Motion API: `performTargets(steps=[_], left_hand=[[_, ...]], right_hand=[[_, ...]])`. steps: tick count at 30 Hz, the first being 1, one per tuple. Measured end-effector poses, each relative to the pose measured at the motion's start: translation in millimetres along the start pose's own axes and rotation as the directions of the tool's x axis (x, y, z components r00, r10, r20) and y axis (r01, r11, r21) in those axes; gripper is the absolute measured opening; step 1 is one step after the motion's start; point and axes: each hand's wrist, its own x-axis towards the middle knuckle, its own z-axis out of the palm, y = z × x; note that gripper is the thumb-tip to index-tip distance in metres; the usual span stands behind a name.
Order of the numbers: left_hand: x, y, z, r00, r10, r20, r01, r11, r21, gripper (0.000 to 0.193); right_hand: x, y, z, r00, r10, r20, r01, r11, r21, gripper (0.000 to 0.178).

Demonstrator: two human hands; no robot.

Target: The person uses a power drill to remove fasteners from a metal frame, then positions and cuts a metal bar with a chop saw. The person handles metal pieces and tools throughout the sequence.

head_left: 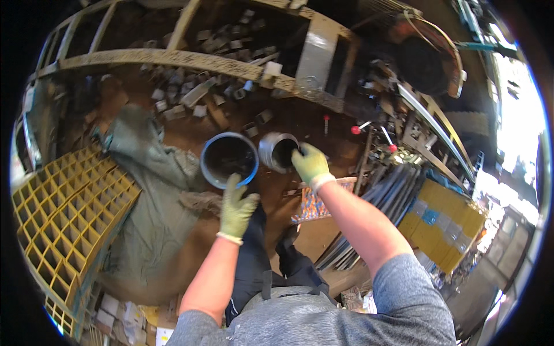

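Observation:
A round bucket (218,140) with a blue rim stands on the brown floor in front of me, its inside dark. My left hand (236,210), in a pale yellow-green glove, is at its near rim. The fingers there are stretched out with the thumb apart, and whether they touch the rim I cannot tell. Just right of the bucket is a grey metal cylinder (268,151), tilted with its dark mouth toward the right. Gloved in the same way, my right hand (311,164) has its fingers closed on the right edge of that mouth.
Yellow grating (63,225) and a grey-green cloth (153,190) lie at left. A ladder-like frame (156,56) crosses the far side, near scattered metal offcuts (184,92). At right are dark bars (381,196), a yellow taped stack (441,225) and red-ended rods (392,148).

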Motion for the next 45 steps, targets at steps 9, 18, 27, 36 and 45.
performTargets(steps=[9,18,27,36,45], left_hand=[[-37,-13,-6,0.949,-0.315,-0.023,0.307,0.936,-0.171,0.074],[-12,-79,-55,0.953,-0.284,-0.109,0.243,0.927,-0.287,0.065],[-123,-132,-65,0.884,-0.423,-0.197,0.446,0.891,0.087,0.074],[-189,-192,-51,0.885,-0.463,0.044,0.454,0.881,0.134,0.070],[-201,-198,-62,0.895,-0.446,-0.004,0.446,0.895,-0.015,0.066]], right_hand=[[-113,29,48,0.826,0.162,0.541,-0.398,0.846,0.355,0.072],[-34,28,105,0.470,-0.038,0.882,-0.475,0.831,0.289,0.070],[34,35,208,0.927,-0.174,0.332,0.225,0.967,-0.120,0.099],[64,39,273,0.886,-0.368,0.282,0.463,0.742,-0.485,0.092],[68,57,299,0.938,-0.224,0.265,0.334,0.791,-0.513,0.095]])
